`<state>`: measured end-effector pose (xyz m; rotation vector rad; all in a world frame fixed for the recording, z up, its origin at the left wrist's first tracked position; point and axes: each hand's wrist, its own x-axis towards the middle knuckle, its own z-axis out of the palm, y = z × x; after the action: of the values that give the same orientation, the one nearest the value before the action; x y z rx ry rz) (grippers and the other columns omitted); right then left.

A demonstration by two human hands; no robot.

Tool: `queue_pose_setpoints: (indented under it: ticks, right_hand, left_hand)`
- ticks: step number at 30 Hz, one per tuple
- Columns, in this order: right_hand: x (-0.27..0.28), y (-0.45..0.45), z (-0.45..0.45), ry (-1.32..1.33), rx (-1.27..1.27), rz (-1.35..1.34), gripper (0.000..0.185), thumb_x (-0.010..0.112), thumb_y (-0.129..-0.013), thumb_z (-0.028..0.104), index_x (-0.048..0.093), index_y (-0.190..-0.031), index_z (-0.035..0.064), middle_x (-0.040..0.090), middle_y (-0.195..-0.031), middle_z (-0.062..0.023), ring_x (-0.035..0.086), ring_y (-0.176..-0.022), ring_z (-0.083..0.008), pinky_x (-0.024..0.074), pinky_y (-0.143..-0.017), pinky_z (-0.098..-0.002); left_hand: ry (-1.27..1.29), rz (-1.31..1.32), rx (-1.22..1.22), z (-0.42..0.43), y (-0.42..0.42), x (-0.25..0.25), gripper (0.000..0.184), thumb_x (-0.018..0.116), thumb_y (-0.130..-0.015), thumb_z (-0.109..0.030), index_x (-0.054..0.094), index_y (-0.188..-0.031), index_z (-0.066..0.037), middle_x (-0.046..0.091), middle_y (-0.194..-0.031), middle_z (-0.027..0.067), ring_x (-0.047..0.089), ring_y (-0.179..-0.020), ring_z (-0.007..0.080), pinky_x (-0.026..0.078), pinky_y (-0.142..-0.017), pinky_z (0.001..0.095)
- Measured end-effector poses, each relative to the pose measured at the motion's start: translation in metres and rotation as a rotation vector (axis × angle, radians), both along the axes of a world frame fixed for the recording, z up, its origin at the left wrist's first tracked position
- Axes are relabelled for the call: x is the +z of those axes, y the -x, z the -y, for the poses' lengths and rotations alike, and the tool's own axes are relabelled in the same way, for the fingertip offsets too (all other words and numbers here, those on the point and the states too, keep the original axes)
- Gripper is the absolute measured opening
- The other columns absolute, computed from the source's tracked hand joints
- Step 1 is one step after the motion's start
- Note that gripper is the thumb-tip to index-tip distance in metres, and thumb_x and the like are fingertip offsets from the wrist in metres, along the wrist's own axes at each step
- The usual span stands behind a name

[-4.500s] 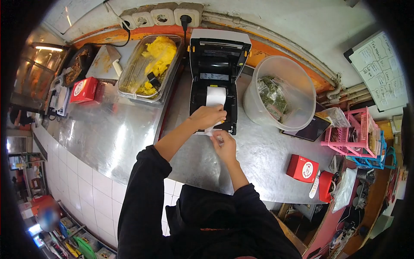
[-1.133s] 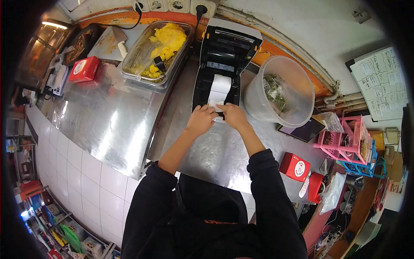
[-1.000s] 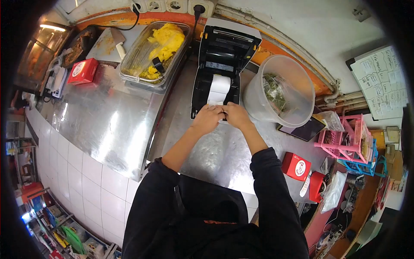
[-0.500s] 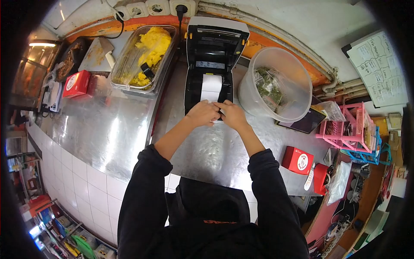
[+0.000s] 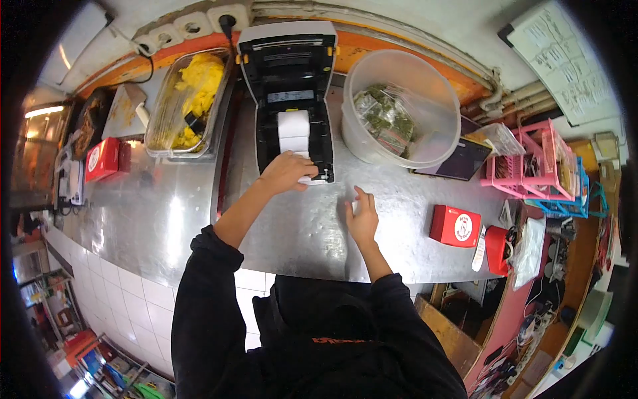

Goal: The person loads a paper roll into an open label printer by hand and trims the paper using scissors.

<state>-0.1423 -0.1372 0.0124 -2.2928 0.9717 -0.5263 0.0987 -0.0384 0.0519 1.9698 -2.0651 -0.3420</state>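
Observation:
A label printer (image 5: 327, 149) stands with its lid (image 5: 286, 63) raised at the back of the metal table. Inside sits a roll of white label paper (image 5: 294, 125), its loose end running toward the front edge. My left hand (image 5: 287, 173) is over that end at the printer's front, fingers closed on the paper and thumb below; the exact grip is partly hidden. Off to the right and nearer my body, my right hand (image 5: 362, 219) hovers over the bare metal, thumb and forefinger apart, holding nothing.
Right of the printer stands a clear plastic tub (image 5: 425, 149) with bagged green contents. A tablet (image 5: 458, 159), pink basket (image 5: 531, 163) and red box (image 5: 455, 226) lie farther right. At left are a container of yellow food (image 5: 156, 130) and another red box (image 5: 103, 159).
My right hand has left the paper and drawn back toward me and to the right. My left hand stays at the printer's front. The view has shifted, moving the printer leftward.

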Motion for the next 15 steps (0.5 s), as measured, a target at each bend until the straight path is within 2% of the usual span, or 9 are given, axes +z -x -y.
queue_pose_setpoints:
  ticks: [2, 4, 5, 6, 8, 9, 10, 12, 15]
  right_hand:
    - [-0.005, 0.024, -0.002, -0.034, -0.055, -0.044, 0.045, 0.068, -0.077, 0.017, 0.054, -0.119, 0.0113, 0.056, -0.097, -0.0109, 0.06, -0.084, -0.0296, 0.0497, -0.069, -0.0378]
    - [-0.004, 0.049, 0.003, 0.003, -0.007, -0.067, 0.048, 0.069, -0.076, 0.022, 0.053, -0.119, 0.0083, 0.056, -0.102, -0.0127, 0.056, -0.093, -0.031, 0.0473, -0.078, -0.0399]
    - [-0.01, 0.06, 0.009, -0.017, 0.044, -0.063, 0.052, 0.07, -0.075, 0.025, 0.053, -0.12, 0.0069, 0.056, -0.11, -0.0146, 0.05, -0.102, -0.0329, 0.0425, -0.086, -0.0435]
    - [-0.022, 0.077, 0.011, 0.006, 0.03, -0.047, 0.052, 0.071, -0.074, 0.026, 0.053, -0.119, 0.0078, 0.054, -0.117, -0.0153, 0.048, -0.107, -0.0339, 0.0396, -0.09, -0.0452]
    - [-0.008, 0.102, 0.015, 0.043, 0.0, 0.007, 0.047, 0.072, -0.074, 0.026, 0.055, -0.115, 0.01, 0.054, -0.117, -0.0136, 0.047, -0.111, -0.0321, 0.04, -0.09, -0.0438]
    - [0.014, 0.115, 0.02, -0.035, -0.041, -0.007, 0.041, 0.071, -0.075, 0.024, 0.058, -0.111, 0.0101, 0.055, -0.116, -0.0119, 0.05, -0.109, -0.0299, 0.0409, -0.09, -0.0417]
    - [0.025, 0.129, 0.031, 0.001, -0.069, 0.067, 0.03, 0.068, -0.077, 0.02, 0.061, -0.105, 0.0091, 0.059, -0.109, -0.0099, 0.056, -0.1, -0.0273, 0.0448, -0.085, -0.0382]
    - [0.035, 0.164, 0.059, -0.011, -0.252, 0.168, 0.022, 0.065, -0.079, 0.014, 0.062, -0.1, 0.0081, 0.062, -0.097, -0.0097, 0.061, -0.086, -0.0248, 0.0488, -0.075, -0.0344]
    - [0.05, 0.236, 0.143, -0.009, -0.664, 0.216, 0.017, 0.06, -0.08, 0.004, 0.062, -0.097, 0.0057, 0.064, -0.084, -0.0106, 0.063, -0.073, -0.0217, 0.0483, -0.064, -0.0307]
  left_hand:
    - [-0.039, -0.028, -0.007, 0.003, 0.0, 0.004, 0.029, 0.073, -0.065, -0.023, 0.052, -0.084, -0.015, 0.057, -0.082, 0.0005, 0.059, -0.087, 0.0211, 0.041, -0.075, 0.0359]
    - [-0.035, -0.06, -0.025, 0.004, -0.001, 0.011, 0.029, 0.072, -0.065, -0.02, 0.053, -0.086, -0.014, 0.057, -0.084, 0.0027, 0.058, -0.085, 0.0246, 0.042, -0.074, 0.0396]
    - [-0.041, -0.106, -0.038, 0.006, -0.003, 0.005, 0.03, 0.072, -0.065, -0.02, 0.053, -0.087, -0.013, 0.057, -0.084, 0.0047, 0.058, -0.085, 0.0266, 0.043, -0.073, 0.0414]
    - [0.034, -0.112, -0.055, 0.008, 0.001, 0.011, 0.03, 0.072, -0.065, -0.02, 0.054, -0.088, -0.012, 0.058, -0.085, 0.0062, 0.057, -0.085, 0.028, 0.043, -0.072, 0.042]
    - [-0.054, -0.03, 0.004, 0.005, 0.005, 0.004, 0.034, 0.074, -0.064, -0.021, 0.057, -0.093, -0.013, 0.059, -0.087, 0.0061, 0.057, -0.085, 0.028, 0.043, -0.075, 0.041]
    - [-0.075, -0.043, 0.065, 0.001, 0.009, 0.009, 0.034, 0.075, -0.064, -0.02, 0.058, -0.093, -0.012, 0.06, -0.088, 0.0061, 0.058, -0.087, 0.0273, 0.042, -0.076, 0.0404]
    - [-0.008, -0.03, 0.114, -0.004, 0.013, 0.005, 0.032, 0.075, -0.063, -0.018, 0.059, -0.091, -0.012, 0.061, -0.089, 0.0064, 0.058, -0.089, 0.0267, 0.042, -0.077, 0.0401]
    - [0.051, 0.006, 0.18, -0.011, 0.024, 0.011, 0.03, 0.075, -0.064, -0.017, 0.061, -0.09, -0.011, 0.061, -0.09, 0.0059, 0.058, -0.09, 0.0259, 0.041, -0.078, 0.0391]
    - [0.09, 0.069, 0.249, -0.017, 0.04, 0.015, 0.029, 0.074, -0.067, -0.016, 0.064, -0.094, -0.01, 0.06, -0.094, 0.0063, 0.056, -0.095, 0.0263, 0.04, -0.078, 0.0388]
